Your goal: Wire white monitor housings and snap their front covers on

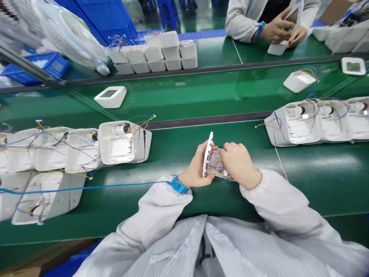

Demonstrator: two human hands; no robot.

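Observation:
Over the green workbench, my left hand (pixel 196 169) is closed around a thin white panel (pixel 207 154), tilted up on edge with dark clips along its rim. Just right of it lies a white plastic housing (pixel 216 159), open side showing, with yellow, red and blue wires inside. My right hand (pixel 238 161) is at this housing, its fingers curled in a pinch at the opening. What those fingertips grip is hidden behind the hand. A blue wrist strap (pixel 178 185) with a cord circles my left wrist.
Rows of open white housings (pixel 118 144) with loose wires stand at left, and more housings (pixel 305 121) at right. A conveyor belt (pixel 184 94) carries a white unit (pixel 111 97). Across it, a co-worker's hands (pixel 276 30) hold a white part. Stacked housings (pixel 155 54) line the far side.

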